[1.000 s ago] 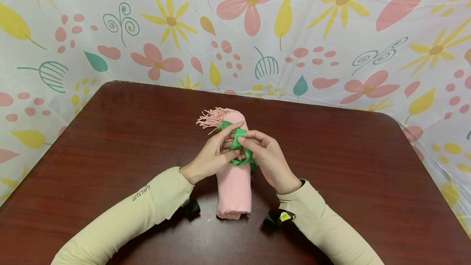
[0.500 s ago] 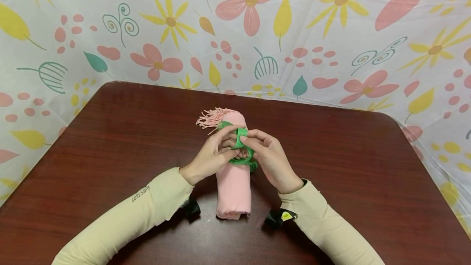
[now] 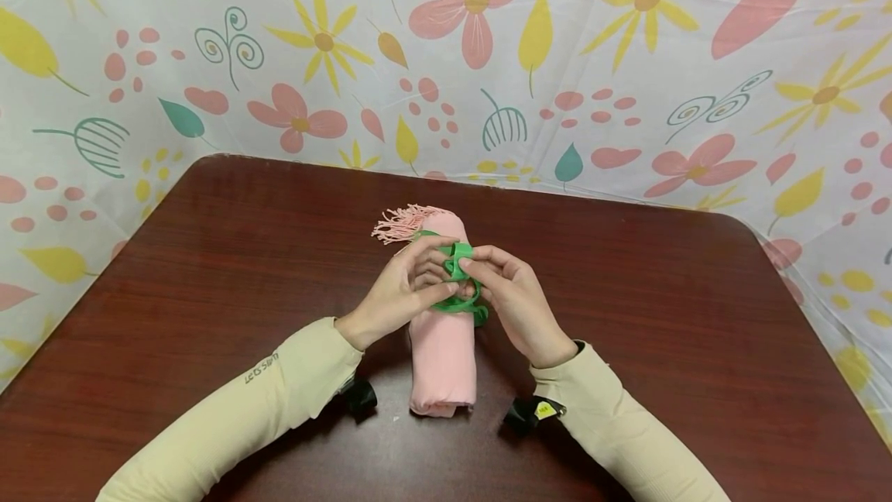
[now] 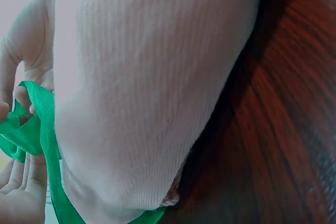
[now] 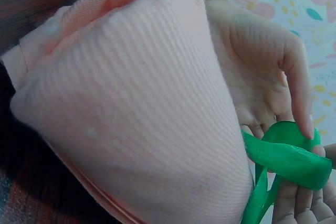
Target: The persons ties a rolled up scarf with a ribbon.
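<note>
Comparing with half a second ago: left hand (image 3: pixel 390 289) has eased slightly left, and a small fold of green ribbon (image 5: pixel 299 163) now shows beside the right hand (image 3: pixel 519 304). Pink cloth roll (image 3: pixel 443 366) unmoved, lying near-to-far on the bench (image 3: pixel 279 254), fringe (image 3: pixel 403 223) at its far left. Right fingers: thumb and index together, pinching the ribbon above the roll. Left fingers: index well apart from thumb, the others curled about the ribbon; firmness of hold cannot be told, contact partly hidden. Judgement: loops being worked, ribbon slack, not yet drawn tight.
</note>
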Available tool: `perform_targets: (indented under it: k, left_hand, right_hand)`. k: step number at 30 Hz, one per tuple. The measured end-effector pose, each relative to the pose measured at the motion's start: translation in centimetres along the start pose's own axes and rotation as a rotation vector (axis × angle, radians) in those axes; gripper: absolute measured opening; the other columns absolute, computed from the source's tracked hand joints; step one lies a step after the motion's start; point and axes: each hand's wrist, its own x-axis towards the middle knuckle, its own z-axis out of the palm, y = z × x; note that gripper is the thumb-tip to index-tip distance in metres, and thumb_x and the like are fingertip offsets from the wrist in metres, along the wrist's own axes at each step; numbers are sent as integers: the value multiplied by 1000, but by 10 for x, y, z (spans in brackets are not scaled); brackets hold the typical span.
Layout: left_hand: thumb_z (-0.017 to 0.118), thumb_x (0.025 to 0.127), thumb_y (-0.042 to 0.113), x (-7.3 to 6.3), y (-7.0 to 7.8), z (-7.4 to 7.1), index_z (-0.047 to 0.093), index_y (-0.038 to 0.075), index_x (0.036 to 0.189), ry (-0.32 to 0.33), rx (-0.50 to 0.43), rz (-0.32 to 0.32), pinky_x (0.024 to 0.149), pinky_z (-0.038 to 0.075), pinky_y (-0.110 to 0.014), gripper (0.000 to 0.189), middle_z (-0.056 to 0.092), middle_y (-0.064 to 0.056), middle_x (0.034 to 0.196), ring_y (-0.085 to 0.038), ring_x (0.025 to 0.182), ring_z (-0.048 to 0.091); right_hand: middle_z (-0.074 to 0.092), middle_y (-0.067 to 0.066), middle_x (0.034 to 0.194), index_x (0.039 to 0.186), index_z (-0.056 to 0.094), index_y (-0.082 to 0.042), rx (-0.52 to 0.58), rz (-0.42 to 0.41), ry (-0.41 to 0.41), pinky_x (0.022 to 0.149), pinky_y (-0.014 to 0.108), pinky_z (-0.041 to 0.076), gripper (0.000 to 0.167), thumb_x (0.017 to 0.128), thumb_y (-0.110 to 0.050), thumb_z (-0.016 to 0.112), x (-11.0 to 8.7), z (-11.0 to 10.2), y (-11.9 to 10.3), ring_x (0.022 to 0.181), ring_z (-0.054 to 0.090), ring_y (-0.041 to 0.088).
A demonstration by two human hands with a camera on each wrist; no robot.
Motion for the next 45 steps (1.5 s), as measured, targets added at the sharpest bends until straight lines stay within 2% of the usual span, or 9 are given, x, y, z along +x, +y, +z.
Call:
perform_targets:
  k: [5,10,17,21,26,31,36,39,45]
  left_hand:
    - [62,87,0,-1,1,-2,45,2,136,6,-13,6,88,49,-29,52,60,-18,111,-17,95,59]
    - [62,87,0,-2,2,-4,48,2,132,25,23,24,86,48,-32,47,61,-19,108,-18,93,60]
    - [63,84,-2,-2,2,-6,51,-1,128,57,65,24,85,49,-33,45,61,-19,105,-19,91,59]
    - [63,84,-5,-2,1,-8,58,1,121,96,134,1,82,50,-33,38,64,-15,97,-18,86,60]
    - [65,86,1,-2,0,-9,66,5,110,142,247,-28,79,51,-33,25,65,-9,89,-16,82,59]
    - [64,90,10,-2,1,-11,70,6,102,154,288,-23,70,51,-29,14,68,-9,93,-17,76,60]
    - [63,92,13,-2,-1,-14,70,5,96,155,300,-11,62,50,-26,12,70,-10,94,-22,67,60]
    - [63,91,13,-2,-1,-17,70,5,92,164,301,9,64,49,-26,11,70,-10,95,-23,68,60]
    - [64,91,13,-1,3,-18,69,5,86,185,291,19,72,47,-32,11,69,-8,89,-16,76,60]
  right_hand:
    - [64,-3,79,106,56,-7,20,-12,-11,74,28,51,15,95,-18,59,0,-1,0,69,61,11]
    - [64,-3,79,104,55,-8,39,-12,-5,73,27,52,13,95,-17,59,0,-2,1,68,61,10]
    - [54,-5,70,103,56,-9,26,-3,24,60,24,40,11,95,-16,59,-1,-3,0,58,44,10]
    - [51,-4,68,103,57,-9,16,0,23,59,24,40,12,95,-17,60,0,-4,1,57,42,11]
    - [49,-3,65,103,57,-8,11,-3,13,57,26,38,13,95,-18,60,0,-4,2,56,40,12]
    - [51,-3,63,104,58,-10,-11,12,12,54,24,36,14,95,-21,60,0,-3,2,56,48,10]
    - [52,-2,62,104,57,-10,-26,12,7,54,23,35,15,95,-21,60,2,-4,4,70,64,12]
    - [53,-2,63,104,57,-10,-26,14,8,54,22,34,15,95,-22,61,2,-4,4,74,66,13]
    - [55,-1,67,105,55,-10,-22,31,22,53,21,33,19,95,-25,61,3,-1,4,67,60,12]
